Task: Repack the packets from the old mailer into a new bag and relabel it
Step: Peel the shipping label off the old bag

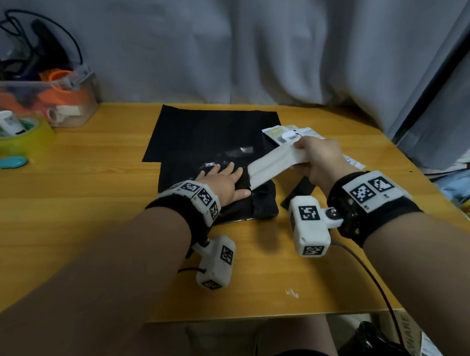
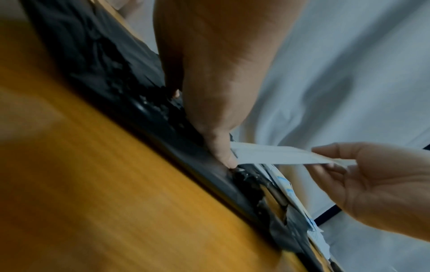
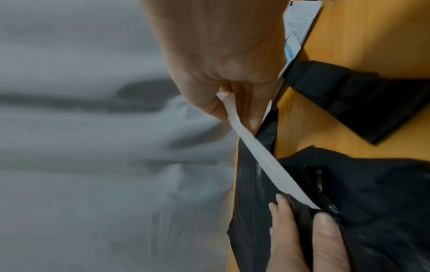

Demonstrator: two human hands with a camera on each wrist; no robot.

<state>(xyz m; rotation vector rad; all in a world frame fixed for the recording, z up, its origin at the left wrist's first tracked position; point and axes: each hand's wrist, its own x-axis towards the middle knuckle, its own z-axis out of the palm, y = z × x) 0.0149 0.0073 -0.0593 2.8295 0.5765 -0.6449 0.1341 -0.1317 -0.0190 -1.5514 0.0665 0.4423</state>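
A crumpled black mailer (image 1: 262, 206) lies at the table's middle, overlapping a flat black bag (image 1: 207, 128) behind it. My left hand (image 1: 223, 178) presses flat on the mailer with straight fingers. My right hand (image 1: 319, 158) pinches a white label strip (image 1: 271, 162) that stretches up and to the right from the mailer beside my left thumb. In the left wrist view the thumb (image 2: 223, 152) holds the mailer (image 2: 104, 64) down where the strip (image 2: 279, 154) lifts off. In the right wrist view my thumb and fingers (image 3: 221, 55) grip the strip (image 3: 267, 162). Printed packets (image 1: 283, 132) lie behind my right hand.
A loose black scrap (image 1: 299, 191) lies under my right wrist. At the far left stand a clear bin of tools (image 1: 45, 105), a yellow tape roll (image 1: 19, 138) and a small teal object (image 1: 12, 162). A grey curtain hangs behind the table. A cable trails off the near right edge.
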